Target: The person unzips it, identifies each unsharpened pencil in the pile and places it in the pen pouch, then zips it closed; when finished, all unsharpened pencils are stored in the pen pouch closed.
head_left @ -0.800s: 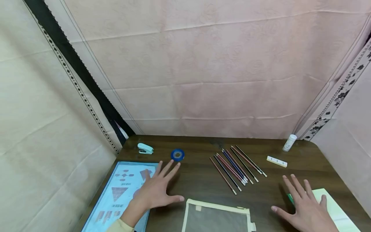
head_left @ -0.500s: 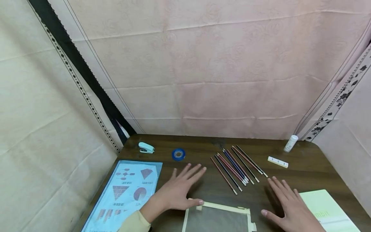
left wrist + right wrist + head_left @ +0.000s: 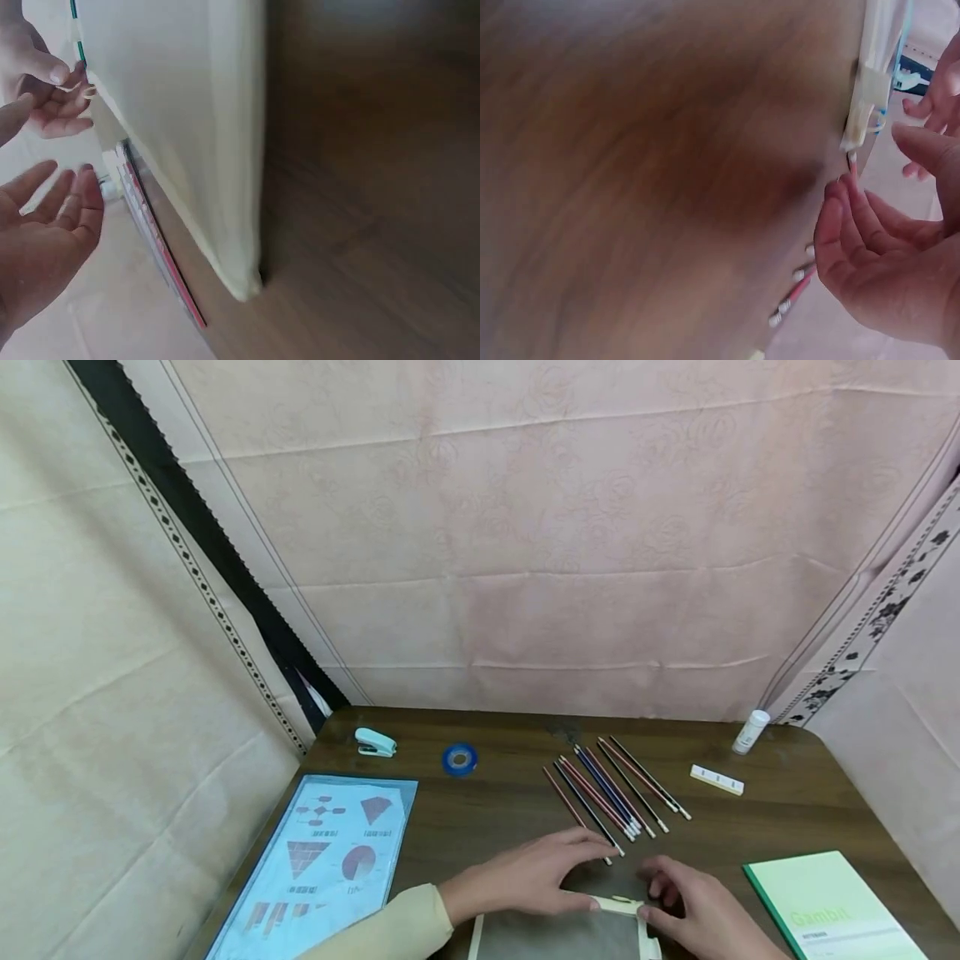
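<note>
A mesh zip pouch [image 3: 562, 937] with pale yellow edging lies at the table's front, its zip pull [image 3: 621, 900] near the top right corner. My left hand [image 3: 536, 872] reaches across its top edge, palm down, fingers loosely bent and thumb beside the zip. At the pouch's right corner is my right hand [image 3: 693, 906], fingers partly curled. A gap shows between its thumb and fingers in the right wrist view, next to the pouch's end tab [image 3: 874, 86]. Just beyond the left fingertips lie several pencils [image 3: 600, 789] in dark blue, red and black.
A blue chart folder [image 3: 322, 860] lies on the left, with a mint stapler [image 3: 375, 742] and blue tape roll [image 3: 459, 759] behind it. To the right are a green notebook [image 3: 832, 902], a white block [image 3: 717, 779] and a glue stick [image 3: 751, 732].
Both hands have come inward to the pouch's top right corner, the left moving right and the right moving left. Their spread fingers have bent. The pouch and pencils stay in place.
</note>
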Available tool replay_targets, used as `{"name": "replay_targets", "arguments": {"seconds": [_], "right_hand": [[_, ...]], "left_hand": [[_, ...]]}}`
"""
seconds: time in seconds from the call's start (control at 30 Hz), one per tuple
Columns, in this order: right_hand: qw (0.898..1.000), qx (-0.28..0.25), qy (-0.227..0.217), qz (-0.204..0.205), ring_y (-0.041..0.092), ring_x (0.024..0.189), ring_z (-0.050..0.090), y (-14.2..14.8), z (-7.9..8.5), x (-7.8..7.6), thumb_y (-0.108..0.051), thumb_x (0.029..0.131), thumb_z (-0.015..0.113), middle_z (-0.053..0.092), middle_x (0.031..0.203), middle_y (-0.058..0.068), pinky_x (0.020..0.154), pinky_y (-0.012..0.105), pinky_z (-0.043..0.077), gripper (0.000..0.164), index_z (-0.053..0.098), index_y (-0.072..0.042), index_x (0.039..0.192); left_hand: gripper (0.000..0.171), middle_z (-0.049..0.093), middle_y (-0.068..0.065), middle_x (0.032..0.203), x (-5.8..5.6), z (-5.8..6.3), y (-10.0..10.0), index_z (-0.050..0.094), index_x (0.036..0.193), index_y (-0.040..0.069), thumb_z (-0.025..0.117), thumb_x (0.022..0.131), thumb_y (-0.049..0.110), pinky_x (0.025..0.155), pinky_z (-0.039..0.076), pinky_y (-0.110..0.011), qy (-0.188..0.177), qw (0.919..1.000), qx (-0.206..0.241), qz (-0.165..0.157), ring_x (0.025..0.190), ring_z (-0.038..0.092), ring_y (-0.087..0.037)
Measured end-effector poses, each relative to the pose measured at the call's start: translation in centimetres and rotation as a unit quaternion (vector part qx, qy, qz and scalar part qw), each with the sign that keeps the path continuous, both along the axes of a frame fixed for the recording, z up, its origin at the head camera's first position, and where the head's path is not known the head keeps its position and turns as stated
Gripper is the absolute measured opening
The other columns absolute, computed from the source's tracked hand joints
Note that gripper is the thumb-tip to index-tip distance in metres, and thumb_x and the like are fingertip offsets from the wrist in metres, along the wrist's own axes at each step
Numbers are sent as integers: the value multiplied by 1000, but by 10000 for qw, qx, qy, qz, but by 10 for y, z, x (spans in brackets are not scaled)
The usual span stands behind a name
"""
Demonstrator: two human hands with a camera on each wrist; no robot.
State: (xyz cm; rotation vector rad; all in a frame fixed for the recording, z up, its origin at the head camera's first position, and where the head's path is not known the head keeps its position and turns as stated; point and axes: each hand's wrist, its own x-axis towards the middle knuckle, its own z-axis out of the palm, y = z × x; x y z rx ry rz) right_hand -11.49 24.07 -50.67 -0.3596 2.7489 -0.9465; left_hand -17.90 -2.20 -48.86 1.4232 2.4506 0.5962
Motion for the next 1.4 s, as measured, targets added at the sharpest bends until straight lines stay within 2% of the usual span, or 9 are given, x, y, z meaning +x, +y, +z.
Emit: {"name": "replay_targets", "arguments": {"seconds": [0.13,0.27,0.5,0.63,0.87,0.97,1.13,1.3,1.4], "right_hand": [[9982,-469,-312,224,-3,64,51,-3,-6,-1,-44,83,71,60,77,-11,54,18,42,40,61,-14,108],[9979,-494,-353,231,-3,62,50,-4,-9,-1,-38,82,73,60,74,-10,54,18,40,33,60,-14,101],[9972,-563,-414,258,-3,61,50,-4,-11,-4,-32,81,74,60,71,-9,53,19,40,22,61,-16,89],[9965,-619,-486,274,-3,61,50,-4,-10,-4,-31,82,74,61,72,-8,53,19,41,20,61,-16,88],[9940,-862,-604,314,-3,65,52,0,-14,-8,-33,84,72,62,75,-7,56,19,42,20,63,-16,89],[9860,-1309,-962,374,0,68,55,3,-14,-10,-30,86,70,64,80,-2,58,19,45,20,64,-12,92],[9661,-1966,-1589,528,4,72,58,7,-13,-12,-25,91,64,67,86,5,61,21,49,22,65,-4,97],[9575,-2188,-1741,706,4,74,60,6,-11,-11,-22,91,64,67,87,4,63,21,50,22,65,-2,98],[9564,-2260,-1639,857,3,74,59,5,-8,-9,-22,91,64,67,85,1,63,20,50,21,65,-1,97]], "left_hand": [[45,54,18,123,-4,-9,19,50,134,34,62,91,43,78,43,-4,3,9997,-85,-208,99,54,10],[27,59,19,105,-3,-18,35,61,118,30,64,92,36,68,40,0,82,9996,-165,-199,83,53,13],[6,59,25,84,4,-24,48,66,94,32,68,89,30,62,37,1,581,9980,-222,80,71,48,17],[5,54,27,73,5,-26,51,67,84,34,70,87,31,57,35,0,809,9961,-196,308,65,44,17],[7,54,27,69,6,-22,49,66,81,33,71,86,33,55,34,-2,791,9959,-16,435,62,44,16],[8,54,27,71,7,-21,48,65,81,34,69,88,34,55,34,-1,760,9963,57,408,62,43,16],[7,54,28,74,9,-17,44,65,82,35,67,89,36,57,35,-1,736,9965,181,354,64,44,17],[5,55,28,76,10,-7,39,69,85,35,68,89,37,59,35,0,772,9969,9,140,66,45,18],[4,54,29,75,11,-1,35,70,85,36,68,88,39,59,34,0,943,9954,-180,-28,66,44,18]]}}
